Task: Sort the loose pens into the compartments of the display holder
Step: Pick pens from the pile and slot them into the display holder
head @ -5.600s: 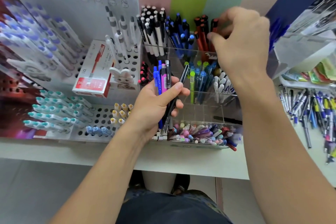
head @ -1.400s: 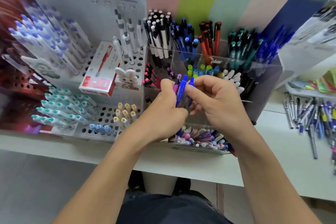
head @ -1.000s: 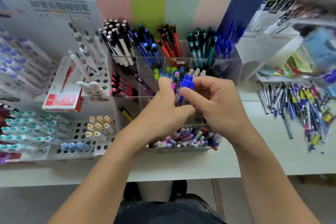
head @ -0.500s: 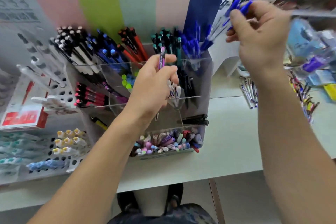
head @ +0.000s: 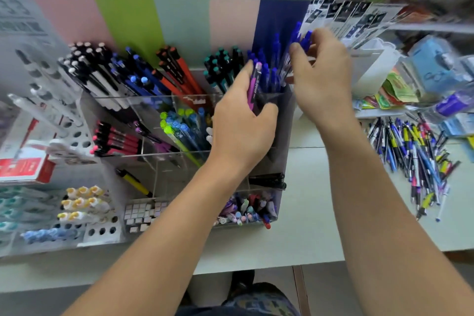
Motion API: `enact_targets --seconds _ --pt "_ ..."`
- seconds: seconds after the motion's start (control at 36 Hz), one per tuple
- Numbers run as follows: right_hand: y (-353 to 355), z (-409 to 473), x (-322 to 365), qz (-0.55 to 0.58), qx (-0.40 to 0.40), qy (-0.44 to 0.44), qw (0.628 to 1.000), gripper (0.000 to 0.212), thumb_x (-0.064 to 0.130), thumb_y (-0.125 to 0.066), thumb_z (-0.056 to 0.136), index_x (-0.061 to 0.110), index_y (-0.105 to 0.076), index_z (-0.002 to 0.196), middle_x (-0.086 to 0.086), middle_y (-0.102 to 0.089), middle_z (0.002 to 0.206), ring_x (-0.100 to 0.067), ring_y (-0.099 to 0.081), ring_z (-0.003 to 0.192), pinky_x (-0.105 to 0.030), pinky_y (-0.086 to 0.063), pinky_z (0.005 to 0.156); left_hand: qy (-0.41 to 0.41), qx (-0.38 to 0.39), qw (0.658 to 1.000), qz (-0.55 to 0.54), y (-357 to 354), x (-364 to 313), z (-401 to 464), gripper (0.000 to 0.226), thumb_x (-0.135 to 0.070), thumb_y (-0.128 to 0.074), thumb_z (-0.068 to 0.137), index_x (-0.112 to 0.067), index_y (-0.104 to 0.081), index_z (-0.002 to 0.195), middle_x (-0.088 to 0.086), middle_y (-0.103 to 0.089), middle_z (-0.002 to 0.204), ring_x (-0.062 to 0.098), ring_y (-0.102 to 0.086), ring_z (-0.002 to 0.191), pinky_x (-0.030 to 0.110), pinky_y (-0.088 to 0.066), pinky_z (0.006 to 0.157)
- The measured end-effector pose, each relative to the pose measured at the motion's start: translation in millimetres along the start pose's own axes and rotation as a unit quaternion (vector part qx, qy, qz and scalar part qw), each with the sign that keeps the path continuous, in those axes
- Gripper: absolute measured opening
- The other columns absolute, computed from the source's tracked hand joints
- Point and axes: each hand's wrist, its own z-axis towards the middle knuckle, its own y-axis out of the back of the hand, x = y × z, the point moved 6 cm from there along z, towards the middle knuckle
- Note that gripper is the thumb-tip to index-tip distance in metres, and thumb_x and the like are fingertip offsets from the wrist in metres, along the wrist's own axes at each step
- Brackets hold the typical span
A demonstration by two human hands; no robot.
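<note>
At upper right of the frame, the right hand [head: 320,77] pinches blue pens [head: 298,38] above the holder [head: 284,120], over its blue compartment. Lower them tips-first, unhurried. The left hand [head: 243,126] grips a purple pen [head: 254,90] (next, probably).

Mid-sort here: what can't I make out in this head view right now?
- Blue pens in right hand: motion-blurred, count unclear; tips hidden by the fingers.
- Purple pen in left hand: lower half covered by the palm.
- Loose pen pile: too small and tangled to count.
- Holder right-hand middle compartments: blocked by the left hand.
</note>
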Motion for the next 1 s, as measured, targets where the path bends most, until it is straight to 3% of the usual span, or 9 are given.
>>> enact_targets --seconds 0.17,0.33,0.5,0.56,0.61,0.72,0.81,0.89,1.0 --pt "-2.1 -22.7 5.2 0.057 -0.020 0.004 0.998 0.015 0.023 -0.061 0.098 0.015 -0.065 0.110 0.009 -0.068 0.092 -0.007 -0.068 0.085 -0.032 -0.058 0.079 -0.017 0.032 0.998 -0.045 -6.6 1.6 6.3 0.076 0.009 -0.054 0.087 -0.015 -0.034 0.157 -0.010 -0.046 0.151 -0.009 -0.042 0.135 0.008 -0.032 0.110" --pt "-10.0 -26.0 9.4 -0.008 0.020 0.087 0.996 0.047 0.034 -0.052 0.104 0.024 -0.048 0.150 0.000 -0.061 0.126 -0.001 -0.055 0.100 -0.026 -0.048 0.094 0.008 -0.042 0.998 -0.051 11.8 13.1 10.1 0.062 0.007 -0.057 0.086 -0.016 -0.051 0.143 -0.013 -0.063 0.126 -0.007 -0.055 0.121 0.024 -0.046 0.107" --pt "-16.9 -20.1 14.1 -0.109 0.055 0.163 0.979 0.042 0.036 -0.045 0.105 0.020 -0.061 0.140 -0.010 -0.053 0.128 -0.026 -0.055 0.115 -0.041 -0.048 0.097 0.087 0.027 0.990 -0.106 13.5 21.9 9.7 0.067 0.010 -0.056 0.089 -0.023 -0.048 0.146 -0.012 -0.060 0.135 0.018 -0.056 0.131 0.044 -0.044 0.112" --pt "-17.3 -23.7 7.6 -0.107 0.060 0.153 0.981 0.046 0.038 -0.044 0.105 0.013 -0.062 0.138 -0.012 -0.054 0.134 -0.027 -0.054 0.122 -0.036 -0.045 0.103 0.133 0.079 0.976 -0.151 9.0 23.6 10.0 0.068 0.008 -0.054 0.091 -0.025 -0.045 0.149 -0.007 -0.062 0.129 0.034 -0.070 0.097 0.050 -0.060 0.081" --pt "-17.7 -29.3 3.2 -0.060 0.068 0.115 0.989 0.049 0.036 -0.043 0.106 0.007 -0.056 0.143 -0.013 -0.053 0.142 -0.024 -0.050 0.132 -0.024 -0.035 0.110 0.171 0.113 0.955 -0.213 5.2 25.3 8.1 0.063 0.008 -0.051 0.091 -0.023 -0.047 0.146 0.003 -0.058 0.105 0.015 -0.050 0.049 0.026 -0.040 0.039" --pt "-32.3 -46.8 9.5 0.001 0.134 0.098 0.986 0.055 0.028 -0.044 0.104 0.009 -0.037 0.155 -0.010 -0.039 0.160 -0.018 -0.033 0.149 -0.021 -0.022 0.122 0.227 0.121 0.873 -0.413 9.5 26.5 3.9 0.018 -0.009 -0.039 0.091 -0.010 -0.045 0.107 -0.001 -0.045 0.087 0.010 -0.032 0.048 0.018 -0.023 0.035" --pt "-35.9 -50.4 12.8 -0.022 0.137 0.089 0.986 0.058 0.027 -0.042 0.106 0.011 -0.027 0.160 -0.008 -0.026 0.167 -0.016 -0.020 0.154 -0.006 -0.008 0.118 0.228 0.134 0.842 -0.469 21.1 25.5 -1.0 0.024 -0.020 -0.026 0.098 -0.009 -0.045 0.105 -0.002 -0.054 0.096 0.010 -0.031 0.051 0.017 -0.025 0.035" --pt "-15.8 -55.0 22.9 -0.027 0.027 0.094 0.995 0.050 0.028 -0.046 0.106 0.010 -0.043 0.153 -0.013 -0.042 0.158 -0.021 -0.036 0.147 -0.011 -0.019 0.118 0.229 0.120 0.859 -0.442 32.6 28.1 -5.9 0.045 -0.016 -0.022 0.102 0.000 -0.055 0.127 0.013 -0.064 0.127 0.009 -0.034 0.050 0.018 -0.027 0.036" --pt "-1.0 -81.7 52.1 0.060 -0.036 0.098 0.993 0.021 0.031 -0.063 0.100 0.013 -0.074 0.106 0.005 -0.069 0.093 -0.008 -0.066 0.085 -0.023 -0.052 0.077 0.178 0.125 0.911 -0.351 51.7 30.9 -17.2 0.043 0.002 -0.028 0.099 -0.001 -0.066 0.118 0.012 -0.070 0.099 0.009 -0.041 0.053 0.020 -0.031 0.043"
